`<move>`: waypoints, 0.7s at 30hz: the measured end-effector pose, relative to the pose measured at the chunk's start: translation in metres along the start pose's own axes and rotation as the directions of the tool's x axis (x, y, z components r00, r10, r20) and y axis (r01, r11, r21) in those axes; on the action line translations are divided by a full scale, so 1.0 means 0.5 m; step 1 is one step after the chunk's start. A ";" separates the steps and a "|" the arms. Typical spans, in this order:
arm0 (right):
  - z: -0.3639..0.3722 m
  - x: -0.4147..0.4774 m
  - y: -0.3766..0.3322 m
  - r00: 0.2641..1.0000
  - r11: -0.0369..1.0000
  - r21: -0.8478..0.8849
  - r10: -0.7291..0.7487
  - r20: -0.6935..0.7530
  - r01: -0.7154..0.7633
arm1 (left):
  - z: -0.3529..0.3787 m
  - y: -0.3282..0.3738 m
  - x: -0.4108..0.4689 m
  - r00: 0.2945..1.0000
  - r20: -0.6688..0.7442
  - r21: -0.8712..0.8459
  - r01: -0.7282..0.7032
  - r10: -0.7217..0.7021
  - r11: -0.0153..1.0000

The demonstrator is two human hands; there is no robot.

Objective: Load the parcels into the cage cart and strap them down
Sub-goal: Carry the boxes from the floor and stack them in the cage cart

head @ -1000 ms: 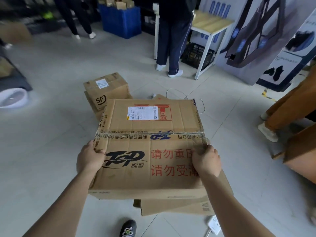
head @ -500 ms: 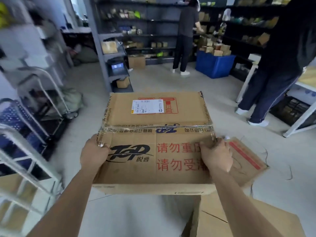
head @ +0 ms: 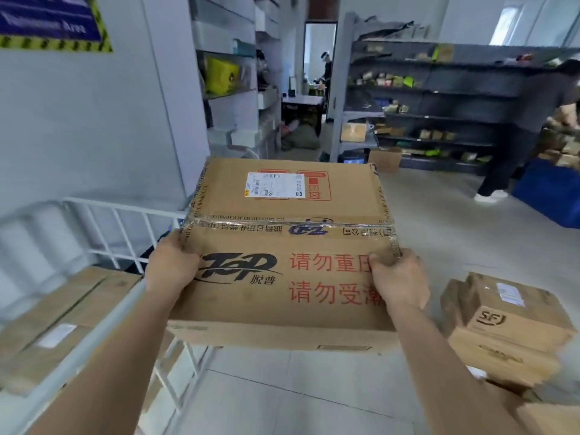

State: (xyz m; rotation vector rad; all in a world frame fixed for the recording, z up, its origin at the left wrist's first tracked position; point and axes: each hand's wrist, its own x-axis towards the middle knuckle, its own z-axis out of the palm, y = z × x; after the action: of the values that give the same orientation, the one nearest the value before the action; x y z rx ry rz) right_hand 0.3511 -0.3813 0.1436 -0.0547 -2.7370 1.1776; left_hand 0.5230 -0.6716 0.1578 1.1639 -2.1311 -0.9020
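Note:
I carry a large cardboard parcel (head: 282, 240) with a black "Top" logo, red Chinese print and a white label, held level at chest height. My left hand (head: 171, 265) grips its left edge and my right hand (head: 398, 277) grips its right edge. The white wire cage cart (head: 119, 221) stands at the lower left, its rail just under my left forearm. Brown parcels (head: 59, 315) lie inside it. The carried parcel is to the right of the cart, above the floor.
A stack of smaller parcels with an "SF" mark (head: 508, 324) sits on the floor at the right. Grey shelving (head: 439, 105) fills the back. A person (head: 527, 127) stands by a blue bin (head: 552, 196) at the far right. A white wall (head: 94, 120) rises behind the cart.
My view has swung left, from the floor pile toward the cage cart. The parcel stays in both hands, lifted off the stack; the cart is now close at my left.

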 end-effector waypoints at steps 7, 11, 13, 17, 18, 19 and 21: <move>0.162 0.024 -0.201 0.974 0.978 0.091 -0.195 0.114 0.185 | -0.122 -0.081 0.112 0.977 -0.182 -0.005 0.114 -0.113 0.993; 0.249 0.044 -0.314 0.940 0.958 0.126 -0.280 0.193 0.259 | -0.171 -0.118 0.165 0.935 -0.308 -0.037 0.173 -0.176 0.984; 0.289 0.051 -0.368 0.919 0.941 0.142 -0.332 0.212 0.307 | -0.195 -0.137 0.190 0.905 -0.366 -0.057 0.210 -0.217 0.976; 0.372 0.057 -0.459 0.858 0.895 0.207 -0.439 0.266 0.394 | -0.237 -0.170 0.227 0.849 -0.452 -0.093 0.261 -0.274 0.961; 0.392 0.056 -0.480 0.841 0.887 0.217 -0.458 0.288 0.408 | -0.246 -0.179 0.233 0.833 -0.474 -0.095 0.275 -0.286 0.957; 0.412 0.053 -0.500 0.826 0.880 0.222 -0.472 0.309 0.420 | -0.254 -0.188 0.238 0.818 -0.493 -0.096 0.288 -0.297 0.953; 0.450 0.044 -0.537 0.798 0.866 0.228 -0.498 0.338 0.444 | -0.270 -0.209 0.247 0.782 -0.530 -0.096 0.327 -0.326 0.940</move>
State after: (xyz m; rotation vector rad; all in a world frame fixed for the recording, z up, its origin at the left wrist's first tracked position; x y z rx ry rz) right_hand 0.3011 -0.7255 0.1887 0.9256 -2.7066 1.3197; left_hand 0.6136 -0.8606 0.1801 1.6015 -1.4940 -0.6052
